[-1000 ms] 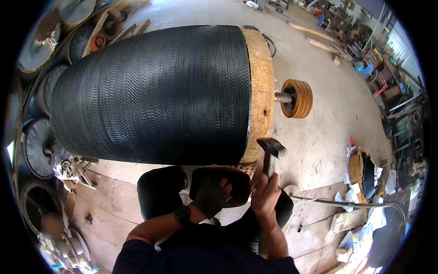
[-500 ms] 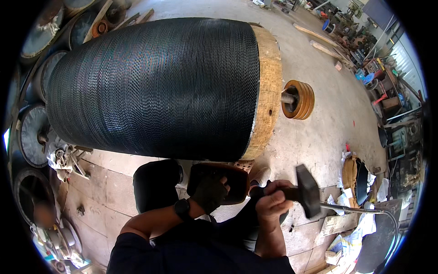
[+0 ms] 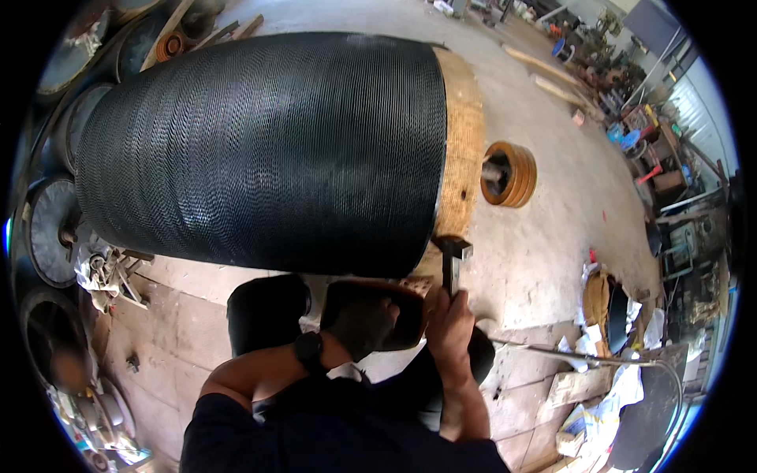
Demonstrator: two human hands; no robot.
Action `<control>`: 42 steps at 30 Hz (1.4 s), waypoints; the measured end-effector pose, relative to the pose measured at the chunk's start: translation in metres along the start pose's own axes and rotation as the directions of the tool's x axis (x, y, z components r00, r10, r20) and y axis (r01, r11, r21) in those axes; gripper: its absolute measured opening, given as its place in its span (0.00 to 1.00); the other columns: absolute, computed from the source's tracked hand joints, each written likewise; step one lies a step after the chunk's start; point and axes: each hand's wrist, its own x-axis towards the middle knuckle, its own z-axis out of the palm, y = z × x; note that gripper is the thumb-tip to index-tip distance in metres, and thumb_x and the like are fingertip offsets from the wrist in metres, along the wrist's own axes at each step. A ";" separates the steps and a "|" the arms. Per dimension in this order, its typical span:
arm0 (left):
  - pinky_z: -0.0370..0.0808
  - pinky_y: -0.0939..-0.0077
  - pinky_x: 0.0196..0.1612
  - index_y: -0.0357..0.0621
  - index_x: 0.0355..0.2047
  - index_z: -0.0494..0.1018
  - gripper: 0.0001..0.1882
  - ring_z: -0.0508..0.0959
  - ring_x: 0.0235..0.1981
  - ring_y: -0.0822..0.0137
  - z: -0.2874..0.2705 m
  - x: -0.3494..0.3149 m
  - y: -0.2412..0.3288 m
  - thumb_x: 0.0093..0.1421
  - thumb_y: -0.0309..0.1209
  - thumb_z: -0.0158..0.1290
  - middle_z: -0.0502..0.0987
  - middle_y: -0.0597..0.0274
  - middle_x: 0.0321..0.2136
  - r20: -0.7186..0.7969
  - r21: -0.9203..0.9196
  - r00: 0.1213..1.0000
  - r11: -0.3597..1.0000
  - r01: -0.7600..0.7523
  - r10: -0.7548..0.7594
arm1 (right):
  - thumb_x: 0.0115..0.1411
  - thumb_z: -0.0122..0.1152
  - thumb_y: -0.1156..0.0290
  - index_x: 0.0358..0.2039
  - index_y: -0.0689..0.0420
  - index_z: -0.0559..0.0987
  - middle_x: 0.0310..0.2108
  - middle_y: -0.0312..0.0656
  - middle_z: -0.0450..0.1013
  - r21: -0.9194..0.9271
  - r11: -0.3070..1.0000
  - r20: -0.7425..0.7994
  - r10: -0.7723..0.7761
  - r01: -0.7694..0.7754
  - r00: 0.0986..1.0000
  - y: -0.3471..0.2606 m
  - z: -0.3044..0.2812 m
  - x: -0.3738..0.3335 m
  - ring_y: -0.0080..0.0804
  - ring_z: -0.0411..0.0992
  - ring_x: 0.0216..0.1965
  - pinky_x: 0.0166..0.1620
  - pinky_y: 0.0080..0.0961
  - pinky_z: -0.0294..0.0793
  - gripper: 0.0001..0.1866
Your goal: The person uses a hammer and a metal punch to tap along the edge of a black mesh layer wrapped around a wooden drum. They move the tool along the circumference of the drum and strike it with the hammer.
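My right hand (image 3: 449, 321) is closed round the handle of a hammer (image 3: 451, 272). The hammer's metal head is at the lower edge of the wooden end ring (image 3: 459, 169) of a big drum. Tight black ribbed winding (image 3: 268, 154) covers the drum's body. My left hand (image 3: 361, 323), in a dark glove with bare fingertips, reaches into a dark open box (image 3: 412, 311) between my knees. Its fingers look curled, but the dark box and blur hide what they hold, if anything.
A brown grooved pulley (image 3: 516, 175) sits on the shaft right of the drum. Round drum ends (image 3: 54, 232) line the left. Wooden planks (image 3: 556, 89) lie at the far right. A bent metal rod (image 3: 568, 355), white wrappings (image 3: 603, 414) and a cardboard roll (image 3: 597, 311) lie on the right.
My right hand has swung the hammer left and up, from beside my right knee to the drum's wooden end. My left hand stays in the box, shifted slightly.
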 end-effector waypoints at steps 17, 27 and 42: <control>0.76 0.59 0.42 0.41 0.44 0.75 0.18 0.78 0.40 0.53 -0.127 0.119 -0.077 0.51 0.21 0.59 0.74 0.55 0.42 -0.755 0.417 0.507 0.901 -0.119 0.416 | 0.65 0.58 0.64 0.34 0.59 0.74 0.24 0.51 0.71 -0.106 0.973 -0.441 -0.230 0.204 0.868 0.013 0.024 -0.004 0.52 0.71 0.23 0.24 0.39 0.70 0.11; 0.77 0.60 0.42 0.44 0.46 0.74 0.19 0.77 0.41 0.54 -0.132 0.125 -0.080 0.52 0.22 0.59 0.74 0.56 0.43 -0.768 0.411 0.503 0.907 -0.087 0.396 | 0.69 0.50 0.67 0.39 0.63 0.69 0.20 0.54 0.73 -0.041 0.996 -0.219 0.072 -0.083 0.973 -0.004 0.025 0.015 0.60 0.73 0.21 0.24 0.45 0.70 0.11; 0.78 0.58 0.41 0.47 0.50 0.72 0.23 0.77 0.42 0.53 -0.136 0.134 -0.084 0.52 0.23 0.61 0.72 0.56 0.45 -0.773 0.426 0.504 0.904 -0.040 0.387 | 0.72 0.47 0.60 0.35 0.61 0.70 0.21 0.41 0.69 0.355 0.916 -0.491 0.015 0.184 0.871 0.000 0.023 0.008 0.30 0.66 0.20 0.22 0.28 0.64 0.16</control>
